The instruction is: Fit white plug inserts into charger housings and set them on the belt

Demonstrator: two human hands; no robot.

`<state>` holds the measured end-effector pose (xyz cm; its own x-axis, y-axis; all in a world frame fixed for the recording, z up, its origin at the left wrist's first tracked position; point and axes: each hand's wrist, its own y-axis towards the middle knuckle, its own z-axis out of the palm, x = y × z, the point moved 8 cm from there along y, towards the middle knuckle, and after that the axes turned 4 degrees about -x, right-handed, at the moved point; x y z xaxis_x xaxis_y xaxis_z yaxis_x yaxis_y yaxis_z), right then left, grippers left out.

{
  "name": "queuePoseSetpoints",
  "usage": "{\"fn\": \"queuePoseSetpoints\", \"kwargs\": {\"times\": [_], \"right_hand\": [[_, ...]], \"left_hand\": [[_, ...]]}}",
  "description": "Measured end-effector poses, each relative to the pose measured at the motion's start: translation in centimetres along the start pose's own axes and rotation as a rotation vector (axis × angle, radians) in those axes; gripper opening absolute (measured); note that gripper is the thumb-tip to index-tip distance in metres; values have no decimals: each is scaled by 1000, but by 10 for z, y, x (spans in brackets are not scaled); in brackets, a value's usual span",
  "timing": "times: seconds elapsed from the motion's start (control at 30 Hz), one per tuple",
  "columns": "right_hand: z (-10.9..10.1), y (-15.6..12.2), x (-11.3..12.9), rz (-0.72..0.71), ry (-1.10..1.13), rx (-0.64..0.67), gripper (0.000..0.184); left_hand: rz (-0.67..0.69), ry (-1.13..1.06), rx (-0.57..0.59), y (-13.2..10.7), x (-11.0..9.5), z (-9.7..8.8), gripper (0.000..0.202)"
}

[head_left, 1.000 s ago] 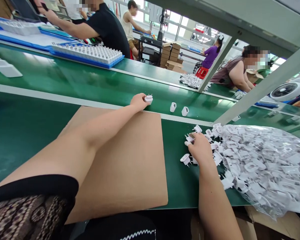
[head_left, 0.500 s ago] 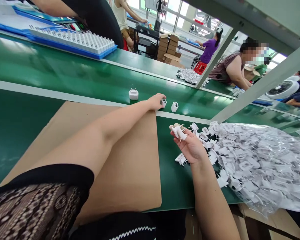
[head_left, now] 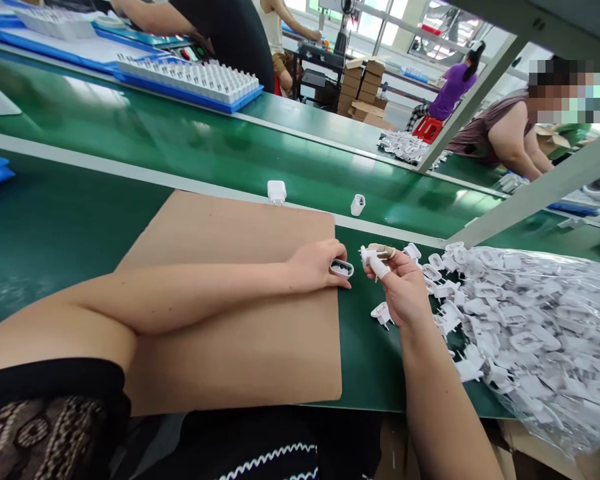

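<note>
- Left hand: the fingers are curling around a white charger shell, gripping it with its open, dark end facing right. The hand is resting at the right edge of the cardboard sheet.
- Right hand: the thumb and forefinger are pinching a white plug insert. A tan finger cot is covering one fingertip.
- The insert is hovering just right of the shell's open end, with a narrow gap between them; they are not touching.
- A loose plug insert is lying on the green bench, just near of the right hand.
- A clear bag of plug inserts is spreading over the bench to the right, its spilled pieces reaching the right hand.
- A finished charger, prongs up, and a second empty shell are sitting on the conveyor belt beyond the cardboard, well apart from both hands.
- At far left, a blue tray of white chargers is lying across the belt, and a co-worker's arm is reaching beside it.
- At far right, another person is leaning over the bench.
</note>
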<state>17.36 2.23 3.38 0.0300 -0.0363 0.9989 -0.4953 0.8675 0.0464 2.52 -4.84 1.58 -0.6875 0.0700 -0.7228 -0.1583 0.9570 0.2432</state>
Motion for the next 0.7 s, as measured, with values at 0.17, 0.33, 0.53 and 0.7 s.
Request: {"fn": "queuePoseSetpoints", "kwargs": {"times": [0.17, 0.33, 0.53, 0.7], "right_hand": [[10, -3, 0, -133, -200, 64, 34], [9, -11, 16, -311, -416, 46, 37], [25, -20, 28, -524, -824, 142, 26], [35, -21, 29, -623, -935, 156, 29]], "left_hand": [[-54, -293, 81, -13, 14, 13, 48], [-82, -395, 97, -15, 21, 16, 39], [-43, -374, 106, -13, 15, 15, 31], [-26, -380, 96, -13, 14, 13, 29]]}}
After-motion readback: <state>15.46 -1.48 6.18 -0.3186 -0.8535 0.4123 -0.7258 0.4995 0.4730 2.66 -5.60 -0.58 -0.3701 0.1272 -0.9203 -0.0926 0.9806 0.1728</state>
